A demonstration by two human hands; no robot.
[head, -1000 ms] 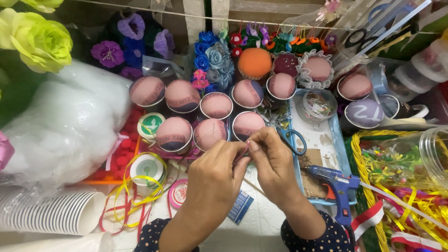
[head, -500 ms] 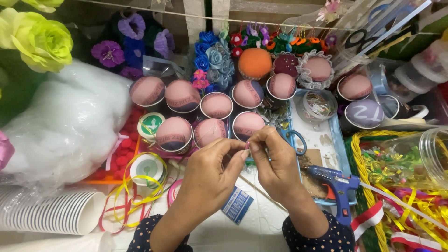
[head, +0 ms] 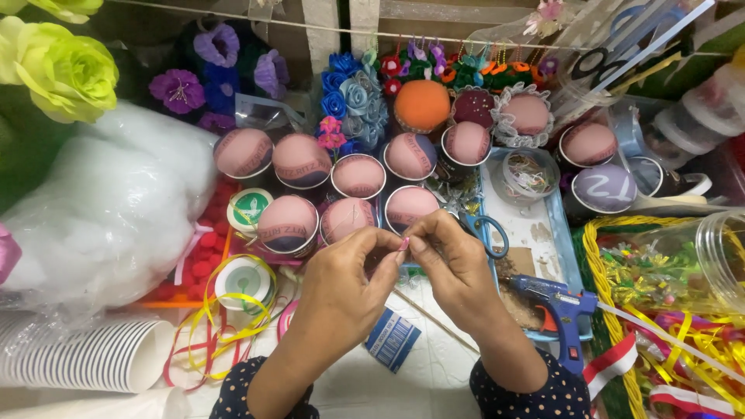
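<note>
My left hand (head: 341, 291) and my right hand (head: 454, 268) meet fingertip to fingertip over the table's middle. Between them they pinch a small pink piece (head: 404, 243), mostly hidden by the fingers. Just beyond the fingertips stand pink padded cups (head: 410, 206) in two rows, the nearest touching distance from my hands. Blue-handled scissors (head: 487, 233) lie right beside my right hand on a blue tray (head: 570, 256). Under my wrists lie a blue card (head: 392, 339) and a thin wooden stick (head: 434, 320).
A blue glue gun (head: 555, 306) rests at the tray's near edge. A bag of white stuffing (head: 109, 209) and stacked paper cups (head: 85, 353) fill the left. Ribbon spools (head: 245, 278), fabric flowers (head: 353, 97) and a clear jar (head: 698, 264) crowd the rest.
My left forearm has swung a little to the left, uncovering more of the blue card. Both hands keep their pinch at the same spot in front of the cups.
</note>
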